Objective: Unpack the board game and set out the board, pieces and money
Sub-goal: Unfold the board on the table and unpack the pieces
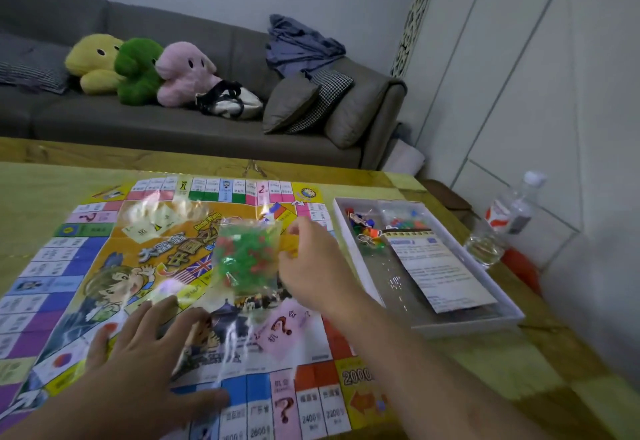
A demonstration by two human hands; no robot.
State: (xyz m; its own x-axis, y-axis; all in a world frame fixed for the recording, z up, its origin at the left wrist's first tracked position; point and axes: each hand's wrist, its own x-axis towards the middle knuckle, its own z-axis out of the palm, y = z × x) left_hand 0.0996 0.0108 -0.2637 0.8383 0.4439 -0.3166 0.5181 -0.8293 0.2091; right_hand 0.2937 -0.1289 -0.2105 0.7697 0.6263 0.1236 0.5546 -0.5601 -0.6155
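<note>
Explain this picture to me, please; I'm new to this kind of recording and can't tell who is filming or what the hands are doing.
No machine here: a person wears a wide-angle camera on the head, so you look down over their own two bare arms. That is the only view.

On the wooden table lies a colourful unfolded game board. The right hand pinches a clear bag of small green and red pieces, held over the board. The left hand rests with straight, spread fingers on the board, where clear wrapping glints.

Beside the board on the right sits the open white game box, holding coloured pawns and a printed sheet. Beyond it stand a glass and a plastic bottle. Behind is a grey sofa with plush toys.
</note>
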